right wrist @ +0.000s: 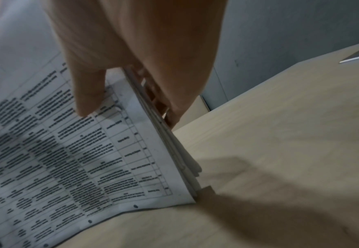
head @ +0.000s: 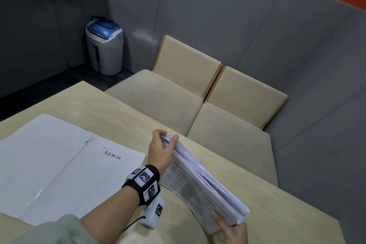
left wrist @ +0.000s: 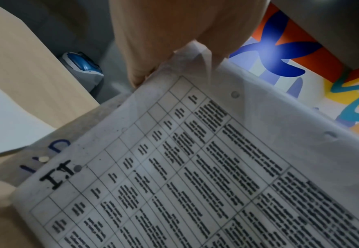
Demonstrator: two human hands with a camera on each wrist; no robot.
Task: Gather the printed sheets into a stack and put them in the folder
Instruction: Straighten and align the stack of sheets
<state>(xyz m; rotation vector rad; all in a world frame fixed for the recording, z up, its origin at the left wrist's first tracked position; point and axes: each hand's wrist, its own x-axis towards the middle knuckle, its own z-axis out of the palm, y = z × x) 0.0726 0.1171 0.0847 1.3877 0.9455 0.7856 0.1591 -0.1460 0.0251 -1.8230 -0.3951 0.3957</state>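
Both hands on the sheets, folder open beside them.

We note the folder (head: 65, 166) lying open on the table (head: 277, 210), left of the stack of printed sheets (head: 200, 184). Left hand (head: 161, 150) pinches the stack's far corner; right hand (head: 230, 230) grips its near end, stack tilted on edge.

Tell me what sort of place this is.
Probably an office meeting booth: a grey and blue paper shredder in the corner, a beige upholstered bench within grey padded walls, a white open folder marked ADMIN.
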